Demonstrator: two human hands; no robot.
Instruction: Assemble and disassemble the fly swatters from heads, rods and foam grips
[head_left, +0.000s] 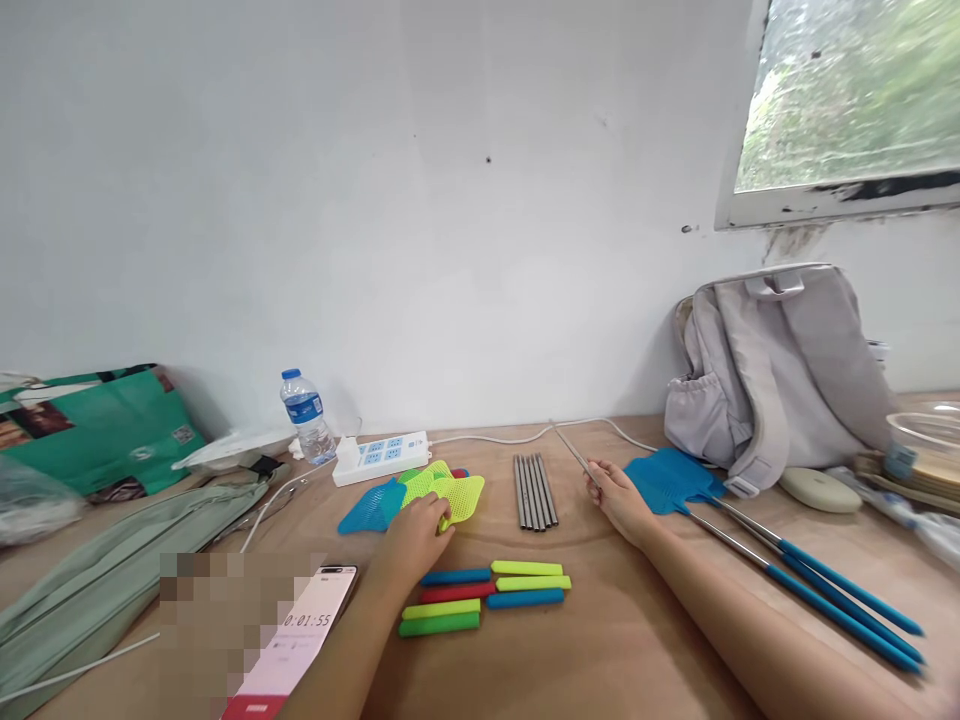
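Though the slim metal rod (574, 448) looks light, I'd expect it to be stiff and slightly slick — its near end, pinched between my right thumb and fingers, seems a sure hold for my right hand (619, 500). My left hand (416, 540) is half curled at the neck of the yellow mesh swatter head (463, 497), on the pile left of the loose metal rods (535, 492); I can't tell if it's gripped. The thin plastic should flex — I'd favour the thicker neck.
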